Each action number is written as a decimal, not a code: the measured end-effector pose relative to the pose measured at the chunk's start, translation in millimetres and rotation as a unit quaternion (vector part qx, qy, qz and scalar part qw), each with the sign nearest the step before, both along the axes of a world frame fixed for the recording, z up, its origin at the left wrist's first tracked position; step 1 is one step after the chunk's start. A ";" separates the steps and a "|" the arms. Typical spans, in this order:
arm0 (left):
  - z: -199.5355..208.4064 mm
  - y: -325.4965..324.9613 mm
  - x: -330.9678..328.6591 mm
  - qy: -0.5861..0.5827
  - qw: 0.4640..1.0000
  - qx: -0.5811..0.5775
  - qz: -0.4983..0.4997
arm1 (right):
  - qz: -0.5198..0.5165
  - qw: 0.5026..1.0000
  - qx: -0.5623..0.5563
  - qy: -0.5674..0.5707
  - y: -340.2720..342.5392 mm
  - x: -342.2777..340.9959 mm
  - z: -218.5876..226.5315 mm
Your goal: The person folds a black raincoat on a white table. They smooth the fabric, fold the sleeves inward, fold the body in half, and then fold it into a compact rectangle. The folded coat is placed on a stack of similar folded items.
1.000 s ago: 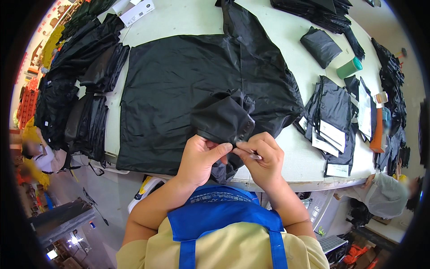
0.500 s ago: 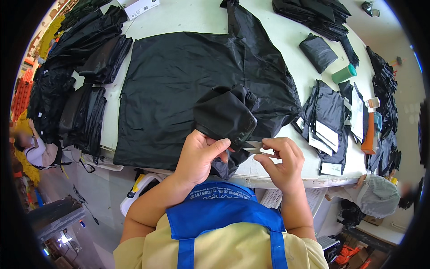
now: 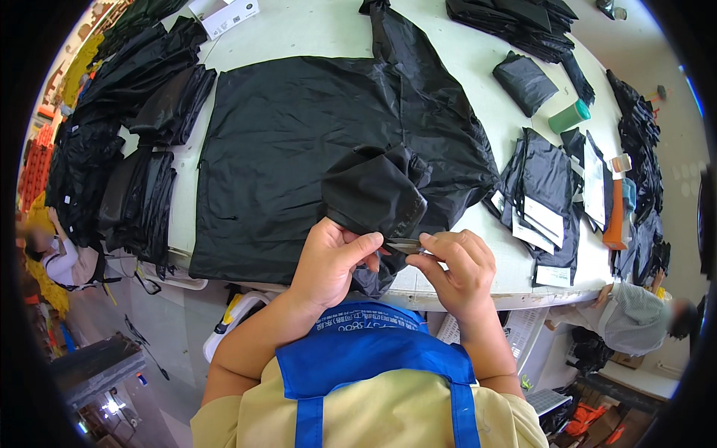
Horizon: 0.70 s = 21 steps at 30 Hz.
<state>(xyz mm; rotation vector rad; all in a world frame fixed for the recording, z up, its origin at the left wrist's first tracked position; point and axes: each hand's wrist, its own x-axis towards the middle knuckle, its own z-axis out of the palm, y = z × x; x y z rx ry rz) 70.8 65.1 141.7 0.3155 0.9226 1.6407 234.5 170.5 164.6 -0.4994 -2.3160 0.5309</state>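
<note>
A black garment (image 3: 299,134) lies spread over the white table, one sleeve stretching away to the far side. Its near sleeve end (image 3: 370,190) is bunched up, and my left hand (image 3: 328,257) pinches the edge of it between thumb and fingers. My right hand (image 3: 459,265) is closed on small metal thread snips (image 3: 404,246). The snips' tips touch or nearly touch the cloth edge beside my left thumb. Whether a thread lies between the blades is too small to tell.
Folded black garments (image 3: 157,104) are piled along the left edge. On the right stand a green cup (image 3: 569,116), a folded black piece (image 3: 525,84), packed garments with white papers (image 3: 541,224) and an orange tool (image 3: 617,216). A white box (image 3: 224,15) sits at the far left. Other people work at both sides.
My right hand has moved left, bringing the snips up to the cloth edge by my left thumb. The blades, spread before, now look closed. My left hand keeps its hold.
</note>
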 end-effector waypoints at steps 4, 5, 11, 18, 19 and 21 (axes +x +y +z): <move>-1.0 0.9 0.0 -0.004 1.000 -0.003 -0.008 | -0.013 0.993 -0.105 0.055 -2.1 3.4 -9.1; -1.0 0.9 -0.3 -0.006 1.000 -0.003 -0.010 | -0.046 0.970 -0.218 0.102 -3.9 6.3 -15.3; -8.2 -1.4 0.2 -0.015 1.000 0.009 -0.003 | -0.200 0.928 -0.284 0.139 14.8 33.9 -77.8; -3.4 0.2 4.7 -0.040 0.999 0.006 0.008 | -0.465 0.836 -0.273 0.099 74.9 128.0 -190.1; -2.4 2.5 4.5 -0.036 0.999 0.006 0.013 | -0.437 0.840 -0.279 0.161 72.2 133.2 -192.9; -7.3 0.6 4.3 -0.029 0.999 0.002 0.016 | -0.333 0.882 -0.286 0.170 43.1 96.8 -141.0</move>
